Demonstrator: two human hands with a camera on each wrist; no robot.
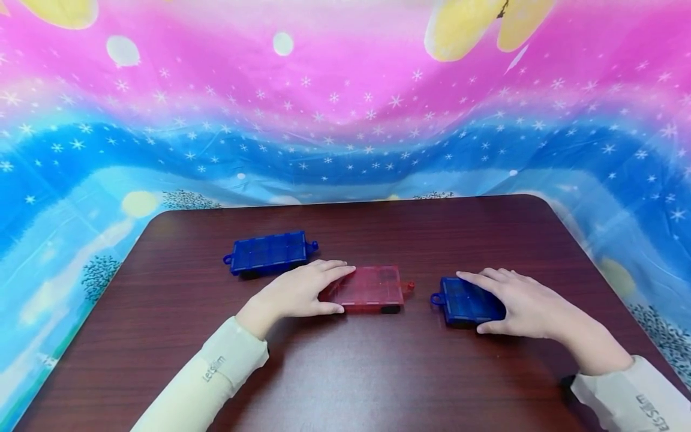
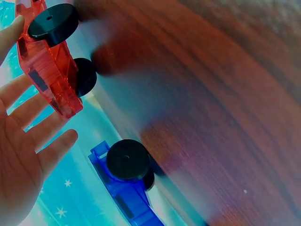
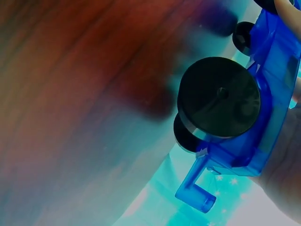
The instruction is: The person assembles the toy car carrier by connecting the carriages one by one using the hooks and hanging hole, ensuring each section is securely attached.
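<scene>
your left hand (image 1: 302, 291) grips the red car (image 1: 375, 285), mid worktop (image 1: 351, 375); your right hand (image 1: 526, 305) grips a blue car (image 1: 464, 299) nearer the right edge; a second blue car (image 1: 270, 252) stands toward the far left corner

The left grip (image 1: 302, 291) and right grip (image 1: 526, 306) face palm-down, thumbs (image 1: 329, 308) parted from fingers (image 1: 336, 269).
</scene>
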